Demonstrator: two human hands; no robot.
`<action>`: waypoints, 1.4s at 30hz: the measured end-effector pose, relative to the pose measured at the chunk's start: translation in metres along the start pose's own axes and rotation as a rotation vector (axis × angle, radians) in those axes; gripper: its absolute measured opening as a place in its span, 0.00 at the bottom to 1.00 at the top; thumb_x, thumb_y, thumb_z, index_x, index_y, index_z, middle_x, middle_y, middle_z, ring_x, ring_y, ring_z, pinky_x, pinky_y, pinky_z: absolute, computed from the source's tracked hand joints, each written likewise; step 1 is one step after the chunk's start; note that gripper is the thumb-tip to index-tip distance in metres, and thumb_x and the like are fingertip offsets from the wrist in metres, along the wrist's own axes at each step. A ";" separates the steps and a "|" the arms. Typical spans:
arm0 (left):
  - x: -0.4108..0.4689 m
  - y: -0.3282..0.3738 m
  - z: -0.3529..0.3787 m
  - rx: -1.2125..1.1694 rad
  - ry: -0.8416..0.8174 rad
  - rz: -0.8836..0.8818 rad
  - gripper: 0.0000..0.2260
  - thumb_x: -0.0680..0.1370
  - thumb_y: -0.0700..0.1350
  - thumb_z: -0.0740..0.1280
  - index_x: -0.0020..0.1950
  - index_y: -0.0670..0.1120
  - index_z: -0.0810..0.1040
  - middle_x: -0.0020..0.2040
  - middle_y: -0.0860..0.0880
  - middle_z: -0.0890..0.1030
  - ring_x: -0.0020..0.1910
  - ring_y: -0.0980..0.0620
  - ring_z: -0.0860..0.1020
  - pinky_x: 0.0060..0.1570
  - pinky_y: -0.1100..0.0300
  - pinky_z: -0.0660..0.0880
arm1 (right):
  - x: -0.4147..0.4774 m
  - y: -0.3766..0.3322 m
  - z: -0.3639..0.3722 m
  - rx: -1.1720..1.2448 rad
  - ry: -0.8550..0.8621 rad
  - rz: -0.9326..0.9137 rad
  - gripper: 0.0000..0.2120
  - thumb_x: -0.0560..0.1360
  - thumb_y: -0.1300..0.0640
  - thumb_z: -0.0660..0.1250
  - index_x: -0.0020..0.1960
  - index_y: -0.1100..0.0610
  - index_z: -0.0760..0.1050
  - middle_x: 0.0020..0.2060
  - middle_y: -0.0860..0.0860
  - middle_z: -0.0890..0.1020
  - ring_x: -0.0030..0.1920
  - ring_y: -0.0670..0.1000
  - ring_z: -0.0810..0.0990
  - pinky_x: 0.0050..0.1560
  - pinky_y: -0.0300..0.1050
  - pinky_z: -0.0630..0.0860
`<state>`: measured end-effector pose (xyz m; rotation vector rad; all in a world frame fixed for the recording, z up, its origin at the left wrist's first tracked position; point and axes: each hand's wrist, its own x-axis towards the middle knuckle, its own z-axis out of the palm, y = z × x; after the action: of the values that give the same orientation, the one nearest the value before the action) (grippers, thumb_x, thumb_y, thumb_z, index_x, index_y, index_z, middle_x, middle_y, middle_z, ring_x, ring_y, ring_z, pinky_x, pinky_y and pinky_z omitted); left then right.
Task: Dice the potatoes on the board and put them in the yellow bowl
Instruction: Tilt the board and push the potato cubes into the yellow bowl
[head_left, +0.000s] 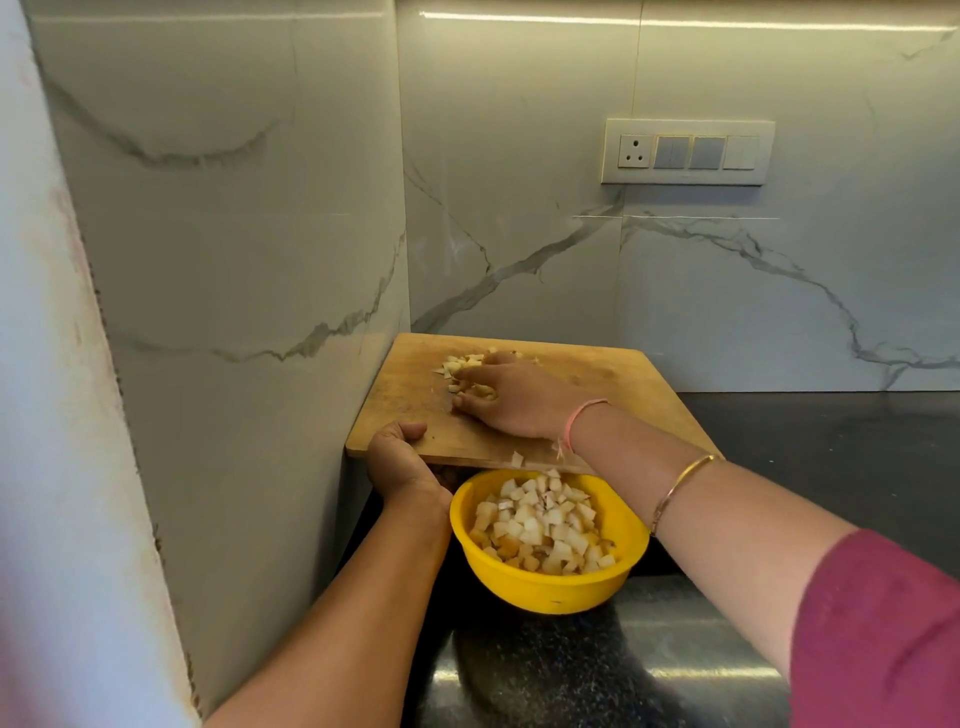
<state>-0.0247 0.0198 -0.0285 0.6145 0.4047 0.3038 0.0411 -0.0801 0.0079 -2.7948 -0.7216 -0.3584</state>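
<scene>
Potato dice (460, 371) are in two places right now. A small heap sits on the far left part of the wooden cutting board (597, 379), and a much bigger load (540, 525) fills the yellow bowl (545, 587) pretty much to the rim. One stray piece (517, 460) sits right at the board's near edge, just above the bowl.

The left hand (397, 457) grips the board's near-left corner, thumb on top and fingers curled underneath. That near edge hangs over the far rim of the bowl, and the far end is tucked into the corner of the marble wall (519, 234).

The right hand (506, 397) reaches across the board and lies over the small heap, palm down. Its fingers look fairly straight and relaxed, resting on the pieces rather than clenched round them, with a few dice showing between thumb and fingers.

The bowl stands on a dark speckled counter (831, 467), close to the person. The right arm has a pink thread (582, 415) at the wrist, a thin gold bangle (680, 488) further up, and a maroon sleeve (883, 634). A switch panel (687, 151) with a socket sits on the back wall.
</scene>
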 end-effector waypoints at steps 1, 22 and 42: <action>0.001 0.000 0.000 0.003 0.001 0.002 0.06 0.71 0.37 0.62 0.44 0.47 0.73 0.44 0.46 0.76 0.42 0.44 0.76 0.38 0.57 0.74 | -0.002 0.000 0.000 -0.012 0.022 -0.008 0.21 0.80 0.44 0.56 0.71 0.47 0.67 0.71 0.51 0.66 0.69 0.55 0.67 0.67 0.49 0.65; 0.003 -0.002 -0.001 -0.025 0.006 0.001 0.06 0.70 0.37 0.62 0.43 0.46 0.73 0.44 0.46 0.76 0.42 0.45 0.76 0.40 0.55 0.75 | -0.115 -0.008 -0.031 0.109 -0.020 -0.025 0.24 0.77 0.70 0.57 0.57 0.45 0.79 0.66 0.48 0.73 0.58 0.52 0.78 0.52 0.43 0.78; 0.001 -0.002 -0.001 -0.010 -0.026 0.000 0.05 0.71 0.38 0.62 0.44 0.47 0.73 0.46 0.45 0.77 0.44 0.43 0.77 0.48 0.52 0.77 | -0.046 0.030 -0.020 0.265 0.003 -0.004 0.20 0.80 0.64 0.56 0.71 0.54 0.66 0.65 0.53 0.74 0.62 0.52 0.73 0.56 0.38 0.70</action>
<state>-0.0237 0.0197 -0.0309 0.6078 0.3785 0.2974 0.0137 -0.1318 0.0080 -2.5434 -0.7177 -0.2468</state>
